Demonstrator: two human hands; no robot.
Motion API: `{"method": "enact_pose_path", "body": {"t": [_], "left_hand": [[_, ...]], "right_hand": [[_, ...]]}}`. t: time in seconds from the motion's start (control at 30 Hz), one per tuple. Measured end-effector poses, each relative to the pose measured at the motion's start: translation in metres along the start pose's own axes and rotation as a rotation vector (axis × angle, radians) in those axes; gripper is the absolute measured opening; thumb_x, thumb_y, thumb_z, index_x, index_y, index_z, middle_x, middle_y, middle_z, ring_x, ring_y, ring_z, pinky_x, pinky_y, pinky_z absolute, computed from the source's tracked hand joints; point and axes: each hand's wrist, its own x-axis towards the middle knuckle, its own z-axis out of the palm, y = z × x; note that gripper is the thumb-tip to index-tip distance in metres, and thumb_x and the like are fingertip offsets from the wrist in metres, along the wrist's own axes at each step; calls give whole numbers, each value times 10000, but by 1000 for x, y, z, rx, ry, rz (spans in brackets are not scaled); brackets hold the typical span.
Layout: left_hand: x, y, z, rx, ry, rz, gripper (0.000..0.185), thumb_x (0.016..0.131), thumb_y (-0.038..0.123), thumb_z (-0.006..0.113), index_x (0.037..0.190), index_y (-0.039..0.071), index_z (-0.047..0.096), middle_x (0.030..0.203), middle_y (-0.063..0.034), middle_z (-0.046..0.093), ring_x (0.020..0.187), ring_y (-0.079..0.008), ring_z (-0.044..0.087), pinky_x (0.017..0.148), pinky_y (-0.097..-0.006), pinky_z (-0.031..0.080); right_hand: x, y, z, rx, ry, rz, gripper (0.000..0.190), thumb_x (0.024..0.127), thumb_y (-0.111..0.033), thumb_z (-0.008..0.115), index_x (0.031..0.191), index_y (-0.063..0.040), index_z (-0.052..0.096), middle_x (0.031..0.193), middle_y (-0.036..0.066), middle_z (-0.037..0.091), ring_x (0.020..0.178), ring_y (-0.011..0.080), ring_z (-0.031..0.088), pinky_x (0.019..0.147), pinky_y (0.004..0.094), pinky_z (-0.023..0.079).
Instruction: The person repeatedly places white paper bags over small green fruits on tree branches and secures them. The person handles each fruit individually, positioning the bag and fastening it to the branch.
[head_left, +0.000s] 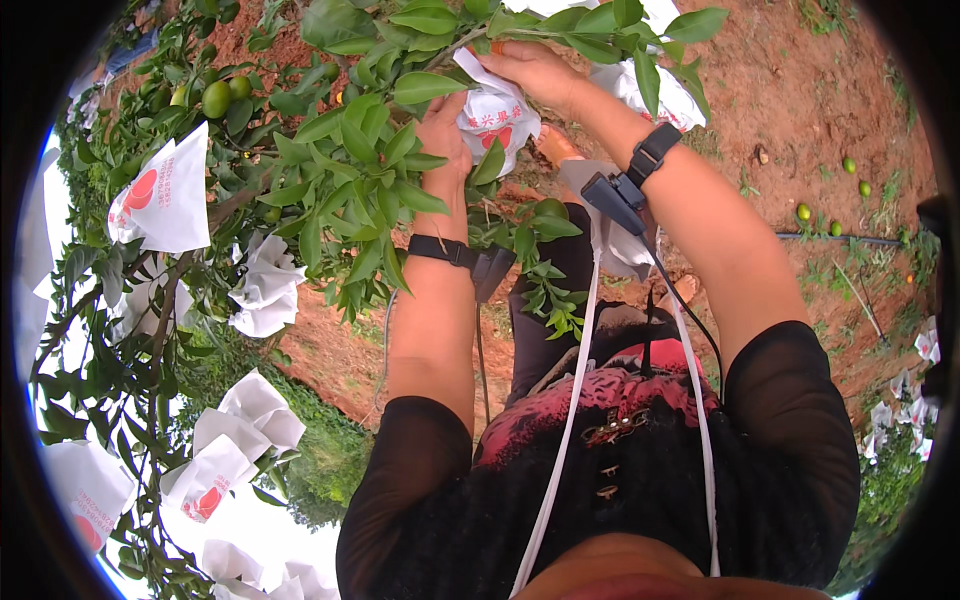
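A white paper fruit bag (499, 124) with red print hangs among leaves at the upper middle, between my two hands. My left hand (444, 135) is against the bag's left side, its fingertips partly behind the bag and leaves. My right hand (529, 69) is at the bag's upper right, with its fingers at the top edge by the branch (469, 37). Its fingertips are partly hidden. Whatever is inside the bag is hidden. A further white paper bag (649, 94) hangs just right of my right hand. A pale pouch (611, 232) hangs on white straps in front of my body.
Leafy citrus branches (360, 165) reach in from the left, with green fruits (217, 99) and several more paper bags (169, 191). Red soil (787, 165) lies below, bearing a few fallen green fruits (849, 165) and a thin dark hose (840, 238). A cable (686, 307) runs from my right wrist strap.
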Motion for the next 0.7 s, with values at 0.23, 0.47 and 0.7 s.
{"method": "enact_pose_path", "body": {"t": [0.23, 0.47, 0.7], "left_hand": [[7, -13, 4, 10, 108, 90, 338, 823, -35, 614, 1152, -44, 536, 1111, -125, 601, 958, -231, 607, 854, -361, 492], [-20, 1, 12, 30, 101, 26, 370, 864, 6, 512, 1230, -36, 482, 1209, -143, 552, 1083, -235, 556, 931, -366, 449], [-34, 11, 18, -125, -66, -45, 371, 986, 231, 388, 1284, 16, 443, 1283, -136, 507, 1188, -267, 483, 1029, -415, 364]], "right_hand": [[-32, 8, 11, -470, 283, -535, 302, 881, -167, 515, 1143, -28, 574, 1011, 158, 623, 947, 359, 579, 822, 407, 481], [-14, 11, 27, -746, 149, -740, 366, 772, -45, 543, 1131, -87, 597, 1146, 111, 578, 1034, 326, 551, 819, 402, 501], [-14, -14, 24, -1028, -2, -494, 456, 739, -20, 585, 1175, -148, 613, 1297, 102, 507, 1091, 306, 537, 838, 401, 506]]}}
